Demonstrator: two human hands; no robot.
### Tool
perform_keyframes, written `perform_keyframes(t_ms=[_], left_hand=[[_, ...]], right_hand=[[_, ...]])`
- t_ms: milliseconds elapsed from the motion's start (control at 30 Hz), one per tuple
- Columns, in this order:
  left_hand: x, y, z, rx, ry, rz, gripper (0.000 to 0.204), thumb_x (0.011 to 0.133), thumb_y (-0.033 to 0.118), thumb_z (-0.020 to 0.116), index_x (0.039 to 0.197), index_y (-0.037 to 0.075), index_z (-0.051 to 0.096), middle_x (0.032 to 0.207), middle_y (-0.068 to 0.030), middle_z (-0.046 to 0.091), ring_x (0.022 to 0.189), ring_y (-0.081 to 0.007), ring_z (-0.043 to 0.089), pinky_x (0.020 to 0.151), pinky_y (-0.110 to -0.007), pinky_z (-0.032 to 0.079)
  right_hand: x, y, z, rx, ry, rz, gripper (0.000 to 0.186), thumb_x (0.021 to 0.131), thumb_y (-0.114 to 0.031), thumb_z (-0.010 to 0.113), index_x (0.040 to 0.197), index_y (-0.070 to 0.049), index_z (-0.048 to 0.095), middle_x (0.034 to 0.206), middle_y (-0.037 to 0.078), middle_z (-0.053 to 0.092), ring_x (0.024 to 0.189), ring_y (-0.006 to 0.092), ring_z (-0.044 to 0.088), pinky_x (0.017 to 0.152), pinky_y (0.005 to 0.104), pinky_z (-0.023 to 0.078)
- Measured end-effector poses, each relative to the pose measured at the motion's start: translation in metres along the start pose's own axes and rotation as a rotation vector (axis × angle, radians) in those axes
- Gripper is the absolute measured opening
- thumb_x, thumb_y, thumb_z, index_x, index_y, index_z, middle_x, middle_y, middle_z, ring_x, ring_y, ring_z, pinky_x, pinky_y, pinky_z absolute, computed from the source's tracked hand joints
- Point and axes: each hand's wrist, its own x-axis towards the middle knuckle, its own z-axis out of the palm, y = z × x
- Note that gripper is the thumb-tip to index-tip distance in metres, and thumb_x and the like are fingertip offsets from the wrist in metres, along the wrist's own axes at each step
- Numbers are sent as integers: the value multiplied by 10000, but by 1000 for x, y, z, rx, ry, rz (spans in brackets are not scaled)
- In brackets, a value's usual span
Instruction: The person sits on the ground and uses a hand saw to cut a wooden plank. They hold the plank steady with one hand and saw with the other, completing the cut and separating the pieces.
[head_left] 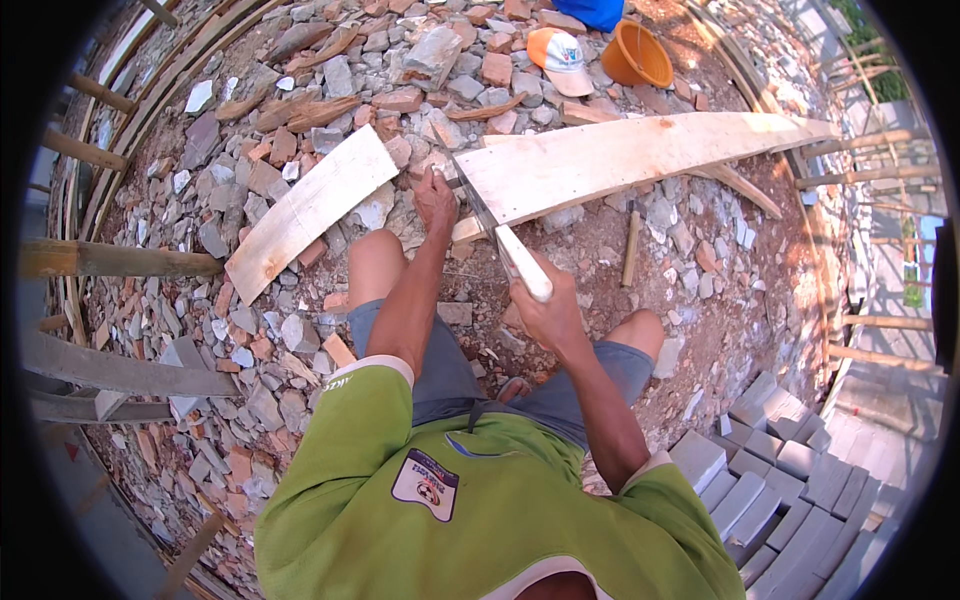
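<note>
A handsaw with a white handle (524, 263) is gripped in my right hand (550, 310). Its thin blade (481, 213) slants up and left, seen nearly edge-on, beside the left end of a long pale plank (620, 160). My left hand (436, 205) is closed close to the blade's left side. A small dark piece shows between its fingers and the blade; I cannot make out what it is. A shorter plank (315, 212) lies apart on the rubble to the left. On the dirt to the right lies a hammer (631, 245) with a wooden handle.
Broken brick and stone rubble (240, 200) covers the ground. Beyond the long plank are a cap (561, 60), an orange bucket (638, 54) and a blue bag (592, 12). Grey blocks (790, 480) are stacked at the lower right. Wooden poles (120, 260) stick in from the left.
</note>
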Motion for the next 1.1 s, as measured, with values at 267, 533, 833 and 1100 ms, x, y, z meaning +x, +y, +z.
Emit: perform_keyframes(t_ms=[267,533,833,1100], left_hand=[[-15,-8,4,55,-61,-26,417,963,298,525,1231,5,651,874,-247,686,744,-314,626,742,-402,486],[9,6,0,-4,45,49,320,969,240,480,1051,-30,630,799,-294,631,721,-408,627,693,-488,454],[-10,4,4,-51,-57,-4,426,951,293,530,1190,-37,653,807,-244,659,708,-275,593,698,-393,468],[-6,8,-7,-19,-94,-76,433,949,270,534,1220,-50,642,1040,-284,693,908,-334,687,837,-386,493]], right_hand=[[-29,-12,-16,98,1,68,419,839,-28,618,1250,48,595,911,126,694,795,126,629,692,284,501],[-34,-5,-7,-5,46,-145,447,825,-26,629,1267,31,597,872,173,699,710,149,640,656,307,511],[54,-15,19,-11,80,-98,245,816,-78,624,1006,71,668,674,121,636,599,148,571,562,329,465],[-97,-37,-34,58,-6,135,483,827,12,630,1302,68,560,1085,138,690,949,139,641,835,281,505]])
